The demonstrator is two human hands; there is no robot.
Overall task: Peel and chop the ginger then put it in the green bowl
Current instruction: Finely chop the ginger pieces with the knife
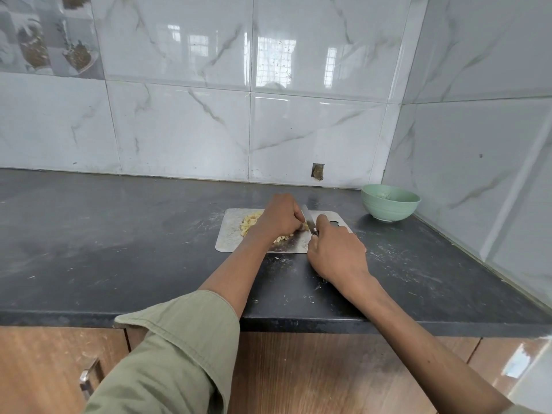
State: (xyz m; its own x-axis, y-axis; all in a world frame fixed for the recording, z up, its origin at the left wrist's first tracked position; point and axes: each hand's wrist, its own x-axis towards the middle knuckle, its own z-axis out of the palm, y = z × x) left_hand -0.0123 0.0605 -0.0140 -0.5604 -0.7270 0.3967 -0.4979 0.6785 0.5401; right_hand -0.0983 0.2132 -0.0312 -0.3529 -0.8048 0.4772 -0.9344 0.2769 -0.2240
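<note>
The person is working at a steel cutting board (233, 234) that is lying on the dark desk (119, 234); every place below is given from this board. The ginger (249, 224) is lying on the board, already peeled as far as I can judge, and much of it is cut into small pale yellow pieces; one heap is sitting toward the left part of the board, and more pieces are showing at the near edge, under the left hand.

The left hand (276, 218) is resting over the middle of the board with its fingers curled down, and its grip is pinching the last uncut piece of ginger, which is mostly hidden; the right hand (337, 255) is at the right end of the board, its grip clenched around the handle of the knife (307, 218), whose blade is standing just beside the left fingertips.

The ginger is probably light, firm and fibrous, and its cut faces are likely wet and a little slippery; a short piece can roll or slide under the blade, so I would be holding it from above, fingertips tucked back. The loose pieces are too small for pinching one by one; I think gathering them with the blade or lifting the board is better.

The green bowl (389, 203) is standing on the desk beyond the right end of the board, near the wall corner.
</note>
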